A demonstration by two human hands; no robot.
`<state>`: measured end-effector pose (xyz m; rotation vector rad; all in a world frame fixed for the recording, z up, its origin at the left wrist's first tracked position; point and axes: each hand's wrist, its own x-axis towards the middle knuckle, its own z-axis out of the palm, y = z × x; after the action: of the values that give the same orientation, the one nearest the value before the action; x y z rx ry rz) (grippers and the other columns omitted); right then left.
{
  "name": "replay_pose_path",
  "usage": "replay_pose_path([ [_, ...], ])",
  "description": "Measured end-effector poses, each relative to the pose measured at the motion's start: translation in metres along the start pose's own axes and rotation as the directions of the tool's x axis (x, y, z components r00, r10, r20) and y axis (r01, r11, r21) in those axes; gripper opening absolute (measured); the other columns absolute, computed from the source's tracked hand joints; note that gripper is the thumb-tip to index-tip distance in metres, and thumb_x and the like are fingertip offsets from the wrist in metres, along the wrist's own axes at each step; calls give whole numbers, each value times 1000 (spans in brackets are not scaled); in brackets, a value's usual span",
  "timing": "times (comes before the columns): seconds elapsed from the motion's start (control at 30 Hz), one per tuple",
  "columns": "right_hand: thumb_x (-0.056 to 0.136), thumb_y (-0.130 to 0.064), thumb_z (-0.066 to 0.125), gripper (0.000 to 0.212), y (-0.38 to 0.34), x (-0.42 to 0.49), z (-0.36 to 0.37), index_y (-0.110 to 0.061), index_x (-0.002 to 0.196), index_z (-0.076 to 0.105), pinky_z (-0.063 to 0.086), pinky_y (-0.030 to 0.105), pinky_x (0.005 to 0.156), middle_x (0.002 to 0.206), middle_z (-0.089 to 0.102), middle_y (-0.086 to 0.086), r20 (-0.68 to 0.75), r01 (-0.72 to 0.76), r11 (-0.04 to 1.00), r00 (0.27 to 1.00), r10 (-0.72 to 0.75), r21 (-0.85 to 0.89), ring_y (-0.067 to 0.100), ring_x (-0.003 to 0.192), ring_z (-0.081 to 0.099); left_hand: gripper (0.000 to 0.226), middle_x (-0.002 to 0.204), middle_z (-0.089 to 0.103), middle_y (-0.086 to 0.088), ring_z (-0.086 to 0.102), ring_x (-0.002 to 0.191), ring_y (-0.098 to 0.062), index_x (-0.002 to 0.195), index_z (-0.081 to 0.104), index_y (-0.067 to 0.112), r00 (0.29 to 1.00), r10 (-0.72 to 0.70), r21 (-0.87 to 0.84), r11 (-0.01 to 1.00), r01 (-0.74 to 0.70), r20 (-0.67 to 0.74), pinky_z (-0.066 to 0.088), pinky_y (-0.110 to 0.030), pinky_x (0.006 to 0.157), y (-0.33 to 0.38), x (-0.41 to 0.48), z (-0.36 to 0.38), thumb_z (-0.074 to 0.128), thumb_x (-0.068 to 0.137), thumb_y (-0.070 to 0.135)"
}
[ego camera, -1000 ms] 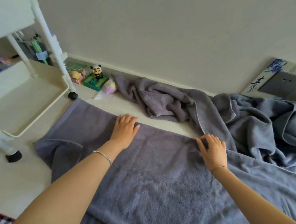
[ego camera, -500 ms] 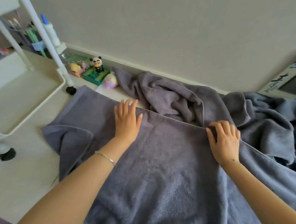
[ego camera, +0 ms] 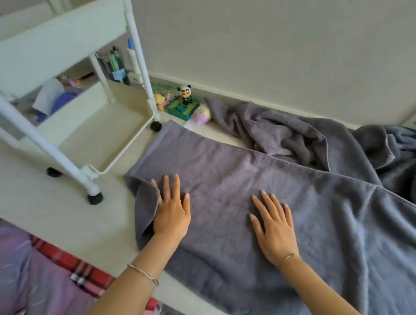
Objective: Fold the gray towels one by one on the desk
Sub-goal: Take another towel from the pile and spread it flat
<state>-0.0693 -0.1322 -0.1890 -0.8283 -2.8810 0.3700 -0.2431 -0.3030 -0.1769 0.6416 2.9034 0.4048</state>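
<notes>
Lying flat on the white tabletop (ego camera: 103, 212), the gray towel (ego camera: 227, 175) bunches at its left end; left hand (ego camera: 172, 215) and right hand (ego camera: 276, 228) press it, fingers (ego camera: 167, 186) straight. White cart (ego camera: 86, 130) alongside.

gray towel (ego camera: 265, 202), white cart (ego camera: 83, 131), red plaid fabric (ego camera: 84, 269)

gray towel (ego camera: 265, 197) spread flat, others (ego camera: 298, 132) crumpled

Left hand (ego camera: 172, 214): lying flat on the spread gray towel (ego camera: 265, 202), near its rumpled left end.
Right hand (ego camera: 274, 224): pressing flat mid-towel.
</notes>
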Motion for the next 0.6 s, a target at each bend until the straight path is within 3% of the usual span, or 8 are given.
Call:
replay_pose_path([
  [0.13,87,-66,-10,81,-11,-3,-4,-28,146,30,-4,33,118,156,23,-3,28,-36,999,999,36,10,18,145,13,63,160,-9,-2,-11,143,-40,151,-8,26,974,-192,149,974,174,122,0,-66,109,-48,-19,-21,15,98,51],
  [0.23,84,-68,-13,87,-25,-19,-10,-26,146,33,0,35,119,155,24,-2,9,-74,997,997,74,33,19,145,14,66,159,-11,-6,-12,143,-41,151,-9,23,959,-253,148,961,233,130,-4,-67,110,-68,-30,-32,12,97,53],
  [0.3,84,-69,-14,87,-37,-33,-13,-27,146,30,-3,34,118,156,22,-3,25,-89,995,996,88,43,18,146,12,66,159,-8,-8,-13,143,-38,151,-8,22,984,-153,143,980,140,88,-8,-63,111,-63,-37,-35,6,95,55],
  [0.37,82,-69,-17,87,-50,-49,-11,-30,147,25,-8,31,117,156,15,-8,46,-100,994,994,98,48,17,146,8,72,160,-5,-3,-12,145,-33,151,-3,26,994,66,100,992,-75,86,-16,-58,109,-43,-52,-34,-8,87,58],
  [0.43,81,-68,-18,84,-65,-64,-5,-34,148,18,-12,29,116,155,5,-14,72,-91,995,994,88,48,13,147,2,76,160,-3,3,-12,146,-29,150,0,34,948,286,50,954,-296,142,-17,-57,109,-19,-73,-23,-16,79,57],
  [0.5,80,-68,-20,80,-75,-76,-1,-37,148,10,-17,27,114,154,-5,-16,102,-73,997,992,69,39,9,145,-7,70,160,3,6,-6,146,-28,149,1,40,901,372,55,918,-393,224,-10,-61,110,-7,-86,-11,-12,82,56],
  [0.6,80,-67,-20,79,-77,-83,0,-37,148,7,-20,25,113,152,-8,-17,116,-56,998,992,53,30,5,142,-12,58,153,31,2,25,141,-33,146,27,36,904,356,71,922,-381,237,15,-68,106,-13,-86,-7,12,92,53],
])
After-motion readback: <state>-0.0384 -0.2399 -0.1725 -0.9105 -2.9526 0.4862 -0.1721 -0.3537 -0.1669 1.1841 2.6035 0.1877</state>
